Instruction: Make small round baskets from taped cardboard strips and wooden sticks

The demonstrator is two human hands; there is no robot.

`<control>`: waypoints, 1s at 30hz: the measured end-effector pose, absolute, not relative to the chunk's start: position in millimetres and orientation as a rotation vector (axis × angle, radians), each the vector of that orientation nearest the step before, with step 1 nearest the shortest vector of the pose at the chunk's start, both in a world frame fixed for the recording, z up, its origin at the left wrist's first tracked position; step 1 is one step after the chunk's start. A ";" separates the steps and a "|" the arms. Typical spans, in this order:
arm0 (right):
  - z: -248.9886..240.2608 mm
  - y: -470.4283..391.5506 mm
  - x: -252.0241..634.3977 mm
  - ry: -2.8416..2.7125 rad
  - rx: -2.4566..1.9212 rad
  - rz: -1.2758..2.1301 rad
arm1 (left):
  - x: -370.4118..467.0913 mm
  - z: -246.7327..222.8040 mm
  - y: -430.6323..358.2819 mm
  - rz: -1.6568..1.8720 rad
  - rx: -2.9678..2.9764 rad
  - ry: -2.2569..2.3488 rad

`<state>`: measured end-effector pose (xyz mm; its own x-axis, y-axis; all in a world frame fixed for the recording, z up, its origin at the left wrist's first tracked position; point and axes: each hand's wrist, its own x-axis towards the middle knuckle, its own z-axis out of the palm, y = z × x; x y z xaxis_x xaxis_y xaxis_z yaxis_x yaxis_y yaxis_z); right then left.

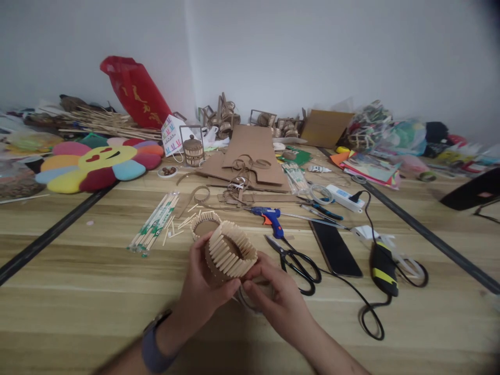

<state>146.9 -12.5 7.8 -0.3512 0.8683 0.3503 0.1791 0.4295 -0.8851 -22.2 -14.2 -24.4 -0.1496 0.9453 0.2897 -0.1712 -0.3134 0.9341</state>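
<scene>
A small round cup [230,252] walled with short wooden sticks is tilted in my hands, its opening toward the upper right. My left hand [201,291] is wrapped around its left side and base, thumb along the near edge. At the right, my right hand [279,297] is closed with its fingertips pressed to the cup's lower rim; a brown strip seems to run round there. Just behind stands a second stick-walled cup [205,226], partly hidden. Below my fingers, a round ring-like thing is mostly covered.
Right of my hands lie black-handled scissors [300,268], a blue glue gun [269,217], a phone [336,247] and a looping black cord. Packed sticks [154,224] and loose cut pieces lie left. Cardboard sheets [253,156] and a finished-looking lidded pot [194,151] stand behind.
</scene>
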 end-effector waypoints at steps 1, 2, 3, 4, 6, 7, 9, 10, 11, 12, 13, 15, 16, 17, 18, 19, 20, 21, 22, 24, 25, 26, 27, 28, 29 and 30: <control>8.4 -12.5 147.4 -1.805 -0.905 1.000 | -23.1 -22.8 -13.9 1.630 1.222 0.983; 9.0 -12.5 147.7 -1.810 -0.906 1.027 | -24.0 -21.1 -13.7 1.646 1.233 0.977; 9.4 -12.5 148.0 -1.809 -0.903 1.052 | -24.9 -19.5 -13.7 1.661 1.253 0.974; 9.7 -12.6 148.2 -1.802 -0.901 1.074 | -25.8 -18.0 -13.7 1.672 1.283 0.976; 10.1 -12.7 148.2 -1.781 -0.903 1.104 | -27.4 -16.3 -13.6 1.688 1.369 0.989; 10.1 -12.8 148.1 -1.768 -0.908 1.117 | -28.1 -16.0 -13.5 1.698 1.423 0.996; 10.3 -12.8 147.5 -1.743 -0.927 1.153 | -29.8 -16.5 -12.9 1.741 1.549 1.002; 10.5 -12.5 147.2 -1.735 -0.933 1.174 | -31.0 -17.1 -12.3 1.781 1.625 0.991; 10.9 -12.1 146.9 -1.733 -0.934 1.196 | -32.5 -17.7 -11.5 1.827 1.712 0.970; 11.4 -11.4 146.6 -1.738 -0.931 1.215 | -34.4 -18.3 -10.7 1.870 1.806 0.941; 12.1 -10.6 146.4 -1.748 -0.924 1.225 | -36.6 -18.7 -10.0 1.901 1.898 0.910; 13.8 -8.9 146.1 -1.774 -0.909 1.226 | -41.4 -18.7 -9.1 1.916 2.049 0.866; 14.7 -8.3 146.0 -1.786 -0.907 1.221 | -43.5 -18.3 -9.0 1.908 2.097 0.859; 15.5 -7.9 146.0 -1.796 -0.908 1.212 | -45.1 -17.5 -9.2 1.905 2.128 0.851; 16.2 -7.9 146.1 -1.806 -0.915 1.199 | -46.1 -16.4 -9.6 1.902 2.148 0.840; 16.8 -8.2 146.4 -1.814 -0.928 1.183 | -46.4 -14.9 -10.2 1.907 2.158 0.824; 17.1 -8.8 147.0 -1.823 -0.946 1.169 | -45.9 -13.2 -10.8 1.921 2.158 0.811; 17.4 -9.6 147.9 -1.831 -0.962 1.160 | -45.0 -11.3 -11.4 1.944 2.149 0.807; 17.5 -10.6 149.3 -1.838 -0.974 1.158 | -43.8 -9.4 -11.9 1.964 2.129 0.818; 17.3 -12.2 153.3 -1.852 -0.987 1.165 | -42.2 -5.9 -12.5 1.999 2.038 0.902; 17.1 -12.5 155.8 -1.852 -1.007 1.154 | -42.3 -4.9 -12.4 2.012 1.963 0.979; 16.9 -12.4 158.5 -1.847 -1.041 1.124 | -43.2 -4.5 -12.1 2.008 1.877 1.065; 16.7 -11.9 161.1 -1.835 -1.084 1.081 | -44.8 -4.7 -11.6 1.992 1.782 1.142; 16.6 -11.1 163.7 -1.820 -1.132 1.036 | -46.9 -5.5 -10.8 1.971 1.678 1.200; 16.5 -10.0 165.8 -1.803 -1.175 0.998 | -49.0 -6.8 -9.8 1.948 1.568 1.227; 16.5 -8.7 167.5 -1.787 -1.205 0.971 | -50.9 -8.2 -8.6 1.916 1.458 1.220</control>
<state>167.5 -8.7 16.5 -0.2680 0.9480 0.1719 0.3716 0.2663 -0.8894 -50.9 -8.6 -8.2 -0.3486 0.7687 0.5363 0.1609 -0.5146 0.8422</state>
